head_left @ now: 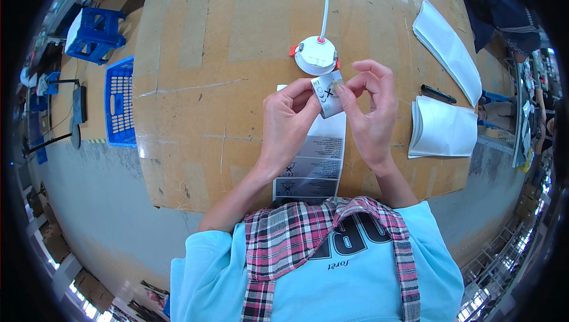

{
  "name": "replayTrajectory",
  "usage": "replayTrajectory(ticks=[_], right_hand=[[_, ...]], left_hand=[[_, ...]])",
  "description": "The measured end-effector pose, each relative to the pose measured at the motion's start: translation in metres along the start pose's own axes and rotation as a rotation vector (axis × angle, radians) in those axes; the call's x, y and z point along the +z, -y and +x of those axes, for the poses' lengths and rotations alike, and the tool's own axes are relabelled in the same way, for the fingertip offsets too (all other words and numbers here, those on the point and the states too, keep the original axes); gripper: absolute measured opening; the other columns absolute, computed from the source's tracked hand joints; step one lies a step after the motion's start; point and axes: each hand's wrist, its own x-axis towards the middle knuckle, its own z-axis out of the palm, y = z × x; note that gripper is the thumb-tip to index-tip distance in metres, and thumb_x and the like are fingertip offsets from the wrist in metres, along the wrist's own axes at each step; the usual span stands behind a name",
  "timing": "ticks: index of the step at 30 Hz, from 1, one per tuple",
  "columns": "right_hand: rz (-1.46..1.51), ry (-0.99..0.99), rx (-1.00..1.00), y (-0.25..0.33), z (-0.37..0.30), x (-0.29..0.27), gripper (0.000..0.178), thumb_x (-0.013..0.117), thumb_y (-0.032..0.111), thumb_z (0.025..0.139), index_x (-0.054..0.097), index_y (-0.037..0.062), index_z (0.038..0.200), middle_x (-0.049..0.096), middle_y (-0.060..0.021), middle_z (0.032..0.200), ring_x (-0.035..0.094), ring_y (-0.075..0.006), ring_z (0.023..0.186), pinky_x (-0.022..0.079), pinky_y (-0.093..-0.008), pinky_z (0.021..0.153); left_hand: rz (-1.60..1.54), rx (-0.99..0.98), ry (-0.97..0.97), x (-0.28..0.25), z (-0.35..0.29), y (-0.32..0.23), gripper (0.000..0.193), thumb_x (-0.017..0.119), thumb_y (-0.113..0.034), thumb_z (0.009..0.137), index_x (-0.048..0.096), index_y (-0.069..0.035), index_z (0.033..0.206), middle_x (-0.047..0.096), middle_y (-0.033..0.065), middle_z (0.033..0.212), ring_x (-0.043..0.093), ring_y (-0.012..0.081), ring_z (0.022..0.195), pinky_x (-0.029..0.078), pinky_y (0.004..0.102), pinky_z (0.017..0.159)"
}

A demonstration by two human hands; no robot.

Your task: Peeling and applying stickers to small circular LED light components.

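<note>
Cardboard-topped table (195,114), round white lamp (317,55), label strip (311,162), paper stacks (447,49), black pen (438,93)

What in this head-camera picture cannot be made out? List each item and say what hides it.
- Sticker: part covered by fingers of left hand and right hand; symbols too small.
- Label strip: near end hidden under plaid shirt.
- Lamp: underside hidden, lying face down on table.
- Cable: far end too small to tell.

Two stacks of white paper (446,49) (443,127) lay on the table (207,85), a black pen (438,93) between them (a blue crate (120,101) sat beside it).
</note>
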Motion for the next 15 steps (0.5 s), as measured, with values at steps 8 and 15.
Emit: replayTrajectory(ticks=[8, 15], right_hand=[[-0.010, 0.000, 0.005, 0.0036, 0.0017, -0.0009, 0.035, 0.066, 0.000, 0.080, 0.048, 0.0028, 0.110, 0.057, -0.0043, 0.069, 0.055, -0.0101, 0.066, 0.043, -0.0258, 0.063], [0.007, 0.015, 0.011, 0.0057, 0.0019, -0.0006, 0.035, 0.064, -0.002, 0.081, 0.047, 0.0024, 0.111, 0.057, -0.0057, 0.070, 0.057, -0.0124, 0.066, 0.047, -0.0273, 0.066]], left_hand=[[-0.004, 0.002, 0.015, 0.0009, -0.0004, -0.0002, 0.018, 0.057, -0.003, 0.089, 0.063, 0.005, 0.104, 0.068, 0.0065, 0.090, 0.063, 0.0088, 0.084, 0.050, 0.0228, 0.071], [-0.024, -0.007, 0.003, -0.0007, 0.0000, 0.0022, 0.018, 0.057, -0.002, 0.089, 0.063, 0.005, 0.104, 0.068, 0.0059, 0.090, 0.062, 0.0076, 0.083, 0.049, 0.0220, 0.071]])
